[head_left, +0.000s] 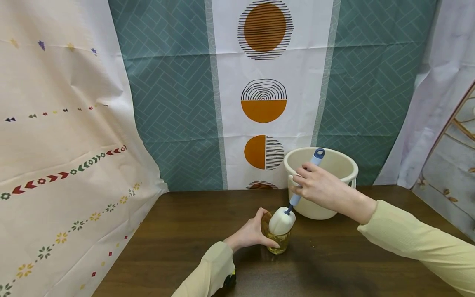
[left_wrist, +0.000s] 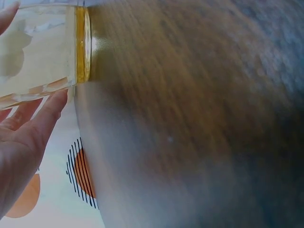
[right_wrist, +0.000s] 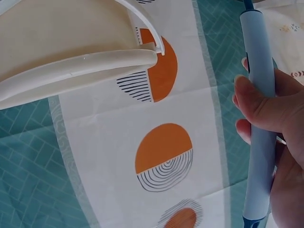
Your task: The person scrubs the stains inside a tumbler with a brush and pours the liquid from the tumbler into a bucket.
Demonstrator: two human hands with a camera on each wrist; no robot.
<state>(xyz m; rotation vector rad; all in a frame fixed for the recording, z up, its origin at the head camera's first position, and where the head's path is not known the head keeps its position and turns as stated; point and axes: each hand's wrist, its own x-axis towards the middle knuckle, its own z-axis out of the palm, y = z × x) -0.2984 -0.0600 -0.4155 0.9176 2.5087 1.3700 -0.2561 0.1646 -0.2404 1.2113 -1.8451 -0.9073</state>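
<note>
An amber glass point(head_left: 279, 243) stands on the table, gripped around its side by my left hand point(head_left: 254, 232). In the left wrist view the glass point(left_wrist: 40, 52) lies sideways in the picture, fingers and thumb on either side of it. My right hand point(head_left: 326, 187) holds a bottle brush by its light blue handle point(head_left: 295, 199). The brush's white sponge head point(head_left: 282, 221) is at the mouth of the glass, its lower part inside. The right wrist view shows the right hand point(right_wrist: 280, 114) wrapped around the handle point(right_wrist: 260, 142); the sponge is out of that view.
A cream bucket point(head_left: 315, 214) stands at the back right of the dark wooden table point(head_left: 193, 222), just behind the right hand. Patterned curtains point(head_left: 174, 103) hang behind the table and along its left side.
</note>
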